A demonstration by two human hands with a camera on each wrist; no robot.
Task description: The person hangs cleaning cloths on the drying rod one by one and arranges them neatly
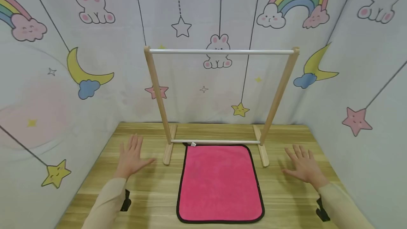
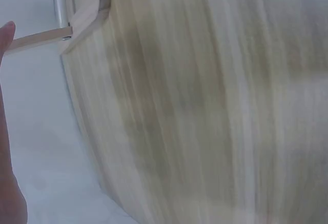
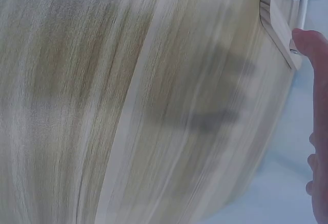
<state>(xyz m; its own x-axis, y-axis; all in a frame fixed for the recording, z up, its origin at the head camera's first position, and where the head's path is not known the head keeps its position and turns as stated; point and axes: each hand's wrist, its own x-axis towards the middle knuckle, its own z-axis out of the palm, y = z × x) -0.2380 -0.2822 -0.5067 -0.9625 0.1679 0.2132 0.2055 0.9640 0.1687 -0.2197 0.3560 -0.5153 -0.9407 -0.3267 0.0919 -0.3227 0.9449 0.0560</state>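
Note:
A pink towel (image 1: 219, 183) with black edging lies flat on the wooden table, a small white tag at its top left corner. Behind it stands a wooden rack (image 1: 157, 94) with a white top bar (image 1: 219, 52) and a white lower bar (image 1: 216, 141); nothing hangs on it. My left hand (image 1: 131, 157) is held to the left of the rack, fingers straight and spread, holding nothing. To the right of the rack, my right hand (image 1: 302, 165) has its fingers spread too, also without anything in it. In both wrist views the hands hover above the table.
The wood-grain table (image 1: 152, 200) reaches back to a white cloth backdrop (image 1: 190, 80) printed with rabbits, stars, moons and rainbows, which also closes off both sides. The rack's feet (image 1: 261, 147) flank the towel's upper end.

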